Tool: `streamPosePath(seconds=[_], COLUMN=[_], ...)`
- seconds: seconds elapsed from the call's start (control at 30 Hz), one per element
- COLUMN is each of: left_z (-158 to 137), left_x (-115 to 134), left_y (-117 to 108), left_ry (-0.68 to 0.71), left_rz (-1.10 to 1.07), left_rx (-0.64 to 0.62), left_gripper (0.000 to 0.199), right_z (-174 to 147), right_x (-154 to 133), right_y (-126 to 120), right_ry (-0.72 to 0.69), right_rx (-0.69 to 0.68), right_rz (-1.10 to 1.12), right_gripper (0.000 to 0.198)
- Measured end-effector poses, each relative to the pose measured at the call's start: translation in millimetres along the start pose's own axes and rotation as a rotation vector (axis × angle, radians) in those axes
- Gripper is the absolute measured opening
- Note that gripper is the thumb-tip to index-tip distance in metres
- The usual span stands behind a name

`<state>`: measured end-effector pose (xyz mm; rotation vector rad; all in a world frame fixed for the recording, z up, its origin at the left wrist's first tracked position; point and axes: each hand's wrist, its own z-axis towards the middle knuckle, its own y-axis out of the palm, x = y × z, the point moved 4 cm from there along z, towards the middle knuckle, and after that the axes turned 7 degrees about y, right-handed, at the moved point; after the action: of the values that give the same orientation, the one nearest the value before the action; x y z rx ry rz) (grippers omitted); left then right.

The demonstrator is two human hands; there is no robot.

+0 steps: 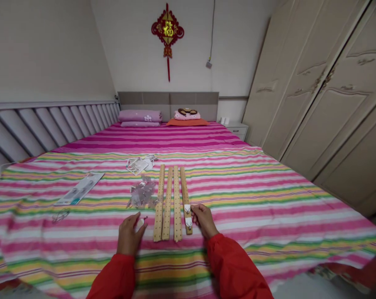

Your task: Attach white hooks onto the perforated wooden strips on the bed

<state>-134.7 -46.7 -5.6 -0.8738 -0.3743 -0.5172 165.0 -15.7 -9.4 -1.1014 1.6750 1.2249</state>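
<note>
Four narrow wooden strips lie side by side on the striped bedspread, several with rows of small holes. On the rightmost strip sit two small white cards, each with a dark loop-like piece; one is the upper card, the other the lower card. My right hand has its fingertips closed at the right edge of the upper card. Left of the strips, my left hand pinches a small round white piece with a dark reddish bit sticking out. Its exact kind is too small to tell.
A heap of clear plastic bags touches the leftmost strip. Behind it lies a pile of white cards. Farther left are a long clear package and a small wire-like bundle. A slatted rail borders the bed.
</note>
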Motion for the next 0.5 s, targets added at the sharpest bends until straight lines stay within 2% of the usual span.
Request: streamPosePath(seconds=[0.13, 0.23, 0.3, 0.37, 0.43, 0.5], left_z=[5.9, 5.6, 4.8, 6.5, 11.2, 16.0], left_x=[7.8, 17.9, 29.2, 48.2, 70.7, 90.5], left_y=[-2.1, -7.0, -7.0, -2.6, 2.3, 8.2], left_ry=[-0.102, -0.361, -0.588, -0.772, -0.881, -0.963], left_rz=[-0.183, -0.380, -0.642, -1.003, -1.276, -1.430], left_rx=[-0.060, -0.042, -0.050, -0.102, -0.149, -0.159], left_gripper=[0.044, 0.044, 0.045, 0.040, 0.033, 0.027], right_z=[2.2, 4.2, 4.6, 4.7, 4.9, 4.7], right_x=[1.9, 4.4, 5.8, 6.9, 7.1, 5.4], right_y=[-3.3, -4.8, -5.0, -5.3, -5.7, -6.5], right_ry=[0.010, 0.003, -0.004, -0.007, -0.008, -0.012], right_rx=[-0.013, -0.021, -0.023, -0.019, -0.019, -0.021], right_rz=[0.020, 0.037, 0.055, 0.078, 0.099, 0.126], right_gripper=[0.032, 0.031, 0.030, 0.030, 0.030, 0.031])
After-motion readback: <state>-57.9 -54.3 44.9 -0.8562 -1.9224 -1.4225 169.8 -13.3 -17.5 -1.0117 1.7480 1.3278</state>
